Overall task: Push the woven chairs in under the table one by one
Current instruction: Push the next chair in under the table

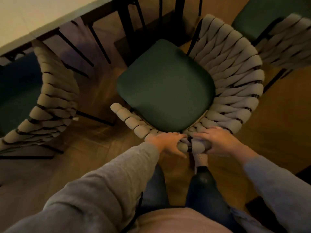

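Note:
A woven chair with a dark green seat cushion stands in front of me, out from under the table, whose pale top fills the upper left. Its thick grey woven backrest curves around the seat's right and near sides. My left hand grips the backrest's top rim at the near side. My right hand grips the same rim just to the right. A second woven chair sits at the left, its seat partly under the table. A third woven chair stands at the upper right.
Black metal chair and table legs stand under the table edge ahead of the green seat. The floor is brown wood. My legs in jeans and a foot are right behind the held chair.

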{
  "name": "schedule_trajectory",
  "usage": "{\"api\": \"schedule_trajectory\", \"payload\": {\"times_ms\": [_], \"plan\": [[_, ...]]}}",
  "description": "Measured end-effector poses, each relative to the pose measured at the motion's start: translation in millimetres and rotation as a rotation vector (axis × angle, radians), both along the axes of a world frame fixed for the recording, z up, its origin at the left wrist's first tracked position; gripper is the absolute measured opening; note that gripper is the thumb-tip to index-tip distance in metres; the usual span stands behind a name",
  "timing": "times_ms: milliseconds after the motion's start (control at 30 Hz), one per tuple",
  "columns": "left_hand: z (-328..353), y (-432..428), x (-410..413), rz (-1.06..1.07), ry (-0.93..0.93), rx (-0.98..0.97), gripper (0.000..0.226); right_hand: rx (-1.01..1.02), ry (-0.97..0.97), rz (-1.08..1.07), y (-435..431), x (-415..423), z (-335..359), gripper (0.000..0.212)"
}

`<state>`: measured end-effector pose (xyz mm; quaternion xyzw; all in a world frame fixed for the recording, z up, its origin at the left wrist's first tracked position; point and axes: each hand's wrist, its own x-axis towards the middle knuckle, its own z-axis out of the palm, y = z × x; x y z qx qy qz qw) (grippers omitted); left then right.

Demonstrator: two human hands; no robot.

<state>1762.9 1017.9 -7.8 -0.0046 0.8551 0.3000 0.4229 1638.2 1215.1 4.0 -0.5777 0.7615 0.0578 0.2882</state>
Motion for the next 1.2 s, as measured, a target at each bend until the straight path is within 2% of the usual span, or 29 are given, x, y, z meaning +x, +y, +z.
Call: {"api": "schedule_trajectory", "payload": {"times_ms": [100, 200, 267, 400, 467, 633, 933, 1000, 1133, 1200], "plan": [[1, 26, -22, 0.186, -0.114, 0.098, 0.100, -0.127, -0.063, 0.148, 18, -34, -5, 0.067], [10, 59, -43, 0.272, -0.151, 0.095, 0.096, -0.141, -0.021, 0.274, 38, -85, -6, 0.063], [12, 82, -51, 0.312, -0.112, 0.019, 0.087, -0.102, 0.030, 0.319, 49, -119, -3, 0.062], [14, 116, -68, 0.327, -0.030, -0.265, 0.069, 0.072, 0.195, 0.365, 50, -190, 10, 0.063], [16, 123, -70, 0.323, -0.006, -0.308, 0.062, 0.122, 0.268, 0.378, 41, -211, 13, 0.058], [18, 123, -61, 0.380, 0.052, -0.306, 0.063, 0.178, 0.276, 0.539, 30, -214, 11, 0.041], [29, 65, -51, 0.445, 0.060, -0.405, 0.052, 0.133, 0.256, 0.548, -31, -197, 26, 0.027], [32, 45, -46, 0.450, 0.033, -0.437, 0.049, 0.112, 0.246, 0.550, -49, -190, 23, 0.030], [33, 9, -31, 0.461, -0.044, -0.461, 0.048, 0.141, 0.155, 0.529, -83, -193, 19, 0.064], [33, -9, -19, 0.440, -0.060, -0.490, 0.048, 0.164, 0.203, 0.505, -101, -195, 21, 0.063]]}}
